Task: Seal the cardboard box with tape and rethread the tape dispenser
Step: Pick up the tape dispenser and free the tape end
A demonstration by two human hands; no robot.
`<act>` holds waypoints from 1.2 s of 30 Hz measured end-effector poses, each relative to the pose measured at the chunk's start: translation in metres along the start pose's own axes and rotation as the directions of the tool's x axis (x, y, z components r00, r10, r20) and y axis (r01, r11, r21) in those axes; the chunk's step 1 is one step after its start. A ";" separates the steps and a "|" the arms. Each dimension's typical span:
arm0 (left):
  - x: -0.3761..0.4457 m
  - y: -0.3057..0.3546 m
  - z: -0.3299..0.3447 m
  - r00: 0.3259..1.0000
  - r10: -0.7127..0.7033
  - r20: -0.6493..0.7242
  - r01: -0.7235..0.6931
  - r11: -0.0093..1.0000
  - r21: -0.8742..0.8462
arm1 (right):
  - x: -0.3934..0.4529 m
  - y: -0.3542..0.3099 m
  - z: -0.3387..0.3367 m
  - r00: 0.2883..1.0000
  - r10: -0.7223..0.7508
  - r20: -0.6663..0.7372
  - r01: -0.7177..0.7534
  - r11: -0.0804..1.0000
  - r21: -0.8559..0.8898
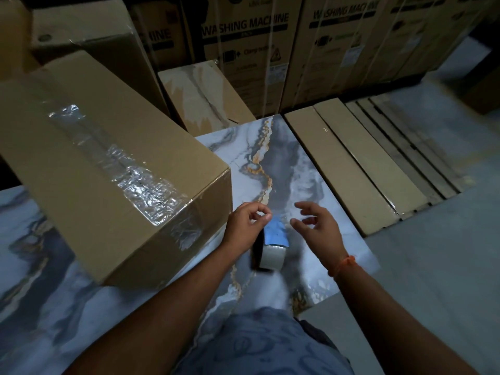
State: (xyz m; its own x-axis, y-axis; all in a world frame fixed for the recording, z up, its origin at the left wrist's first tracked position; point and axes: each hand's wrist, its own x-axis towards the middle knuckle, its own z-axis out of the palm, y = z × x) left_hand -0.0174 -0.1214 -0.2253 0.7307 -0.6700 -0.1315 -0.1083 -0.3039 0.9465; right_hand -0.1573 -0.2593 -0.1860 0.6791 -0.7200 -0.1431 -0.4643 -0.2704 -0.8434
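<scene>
Several tall cartons printed "WASHING MACHINE" (244, 24) stood well beyond the fingertips, against the back of the scene. Nearer, a big cardboard box (89, 169) lay on the marbled floor (270, 158) just beside the left hand's knuckles, with wrinkled clear tape (130, 171) running along its top seam and down over the near edge. Flat cardboard packs (351, 163) lay past the right hand's fingers, on their outer side. Between and just below the two hands hung the tape dispenser (270, 247), a pale roll with a shiny blue strip leading up toward the left fingers. The left hand (247, 226) had thumb and forefinger pinched together, seemingly on the tape's end, though the blur left that uncertain. The right hand (318, 226) hovered with fingers spread, touching nothing, an orange thread (342, 265) round its wrist.
</scene>
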 end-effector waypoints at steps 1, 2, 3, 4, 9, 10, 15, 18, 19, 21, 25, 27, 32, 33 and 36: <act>0.000 0.000 0.000 1.000 -0.016 0.008 0.016 1.000 -0.006 | 0.001 0.003 0.001 0.998 0.047 0.033 -0.050 0.996 0.071; -0.001 0.001 0.000 0.999 -0.032 0.015 0.033 0.999 -0.014 | 0.001 0.007 0.002 0.997 0.066 0.051 -0.072 0.990 0.118; -0.001 0.003 0.000 0.999 -0.047 0.019 0.047 0.999 -0.022 | 0.002 0.010 0.004 0.996 0.072 0.059 -0.080 0.985 0.154; -0.002 0.004 0.000 0.998 -0.059 0.020 0.059 0.998 -0.026 | 0.002 0.013 0.006 0.995 0.076 0.061 -0.086 0.977 0.194; -0.005 0.007 0.000 0.996 -0.086 0.025 0.086 0.996 0.008 | 0.002 0.018 0.015 0.990 0.091 0.110 -0.126 0.915 0.384; -0.005 0.008 0.000 0.996 -0.089 0.026 0.088 0.996 0.018 | 0.002 0.018 0.017 0.990 0.089 0.110 -0.126 0.908 0.399; -0.008 0.010 0.000 0.992 -0.124 0.021 0.122 0.991 0.049 | 0.003 0.021 0.025 0.994 0.082 0.068 -0.103 0.900 0.423; -0.013 0.008 -0.001 0.982 -0.190 -0.013 0.190 0.978 0.082 | -0.001 0.025 0.031 0.995 0.096 0.028 -0.099 0.894 0.437; -0.015 0.008 -0.001 0.976 -0.217 -0.031 0.219 0.972 0.086 | -0.003 0.026 0.033 0.995 0.097 0.017 -0.095 0.896 0.434; -0.020 0.011 -0.002 0.961 -0.270 -0.064 0.274 0.959 0.069 | -0.007 0.027 0.037 0.995 0.101 0.002 -0.092 0.898 0.430; -0.031 0.018 0.002 0.940 -0.315 -0.128 0.315 0.949 -0.023 | -0.013 0.029 0.047 0.993 0.113 0.020 -0.111 0.900 0.422; -0.034 0.020 0.005 0.932 -0.330 -0.153 0.327 0.944 -0.041 | -0.014 0.029 0.048 0.992 0.128 0.019 -0.124 0.897 0.425; -0.030 0.031 0.006 0.912 -0.379 -0.155 0.353 0.919 -0.174 | -0.012 0.024 0.045 0.988 0.153 0.006 -0.138 0.874 0.466; -0.028 0.033 0.005 0.909 -0.392 -0.141 0.362 0.910 -0.201 | -0.011 0.023 0.044 0.987 0.162 -0.001 -0.142 0.869 0.473; -0.023 0.037 0.002 0.890 -0.449 -0.077 0.419 0.873 -0.249 | -0.009 0.020 0.042 0.986 0.168 -0.014 -0.142 0.869 0.473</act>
State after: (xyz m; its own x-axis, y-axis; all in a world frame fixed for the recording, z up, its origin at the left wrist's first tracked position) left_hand -0.0397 -0.1188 -0.1876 0.7509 -0.4076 -0.5197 0.3797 -0.3774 0.8446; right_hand -0.1487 -0.2316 -0.2231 0.5832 -0.7641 -0.2758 -0.2311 0.1695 -0.9581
